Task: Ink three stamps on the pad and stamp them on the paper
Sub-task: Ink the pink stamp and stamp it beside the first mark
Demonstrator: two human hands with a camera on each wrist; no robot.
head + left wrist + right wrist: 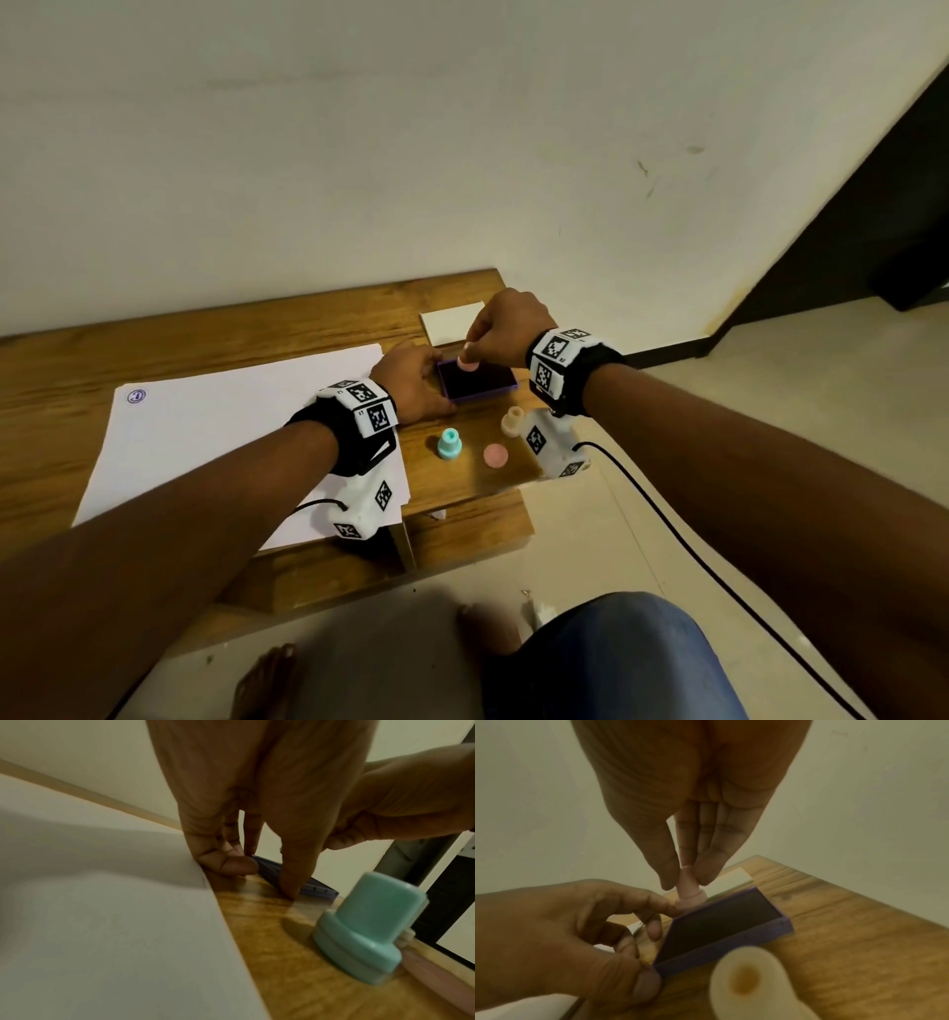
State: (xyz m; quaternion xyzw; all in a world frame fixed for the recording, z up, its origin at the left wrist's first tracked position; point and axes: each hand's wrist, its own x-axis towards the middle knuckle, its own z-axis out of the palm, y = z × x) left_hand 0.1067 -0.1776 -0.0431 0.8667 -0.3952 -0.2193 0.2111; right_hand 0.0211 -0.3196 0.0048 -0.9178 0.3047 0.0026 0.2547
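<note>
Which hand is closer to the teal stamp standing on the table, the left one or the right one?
The left. The left hand holds the ink pad's near-left edge, just beyond the teal stamp. The right hand is farther, above the pad's far corner, pinching the pink stamp.

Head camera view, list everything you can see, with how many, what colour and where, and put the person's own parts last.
Table: one, brown wood, against the wall.
Paper: white sheets, table's left, one blue stamp mark at far left corner.
Ink pad: one, purple case, dark pad, right of the paper.
Pink stamp: one, on the ink pad's far left corner.
Teal stamp: one, upright, near side of the pad.
Cream stamp: one, upright, right of the teal stamp.
Pink cap: one, flat, between them.
White pad: one, behind the ink pad.
Left hand: steadies the ink pad.
Right hand: pinches the pink stamp.
</note>
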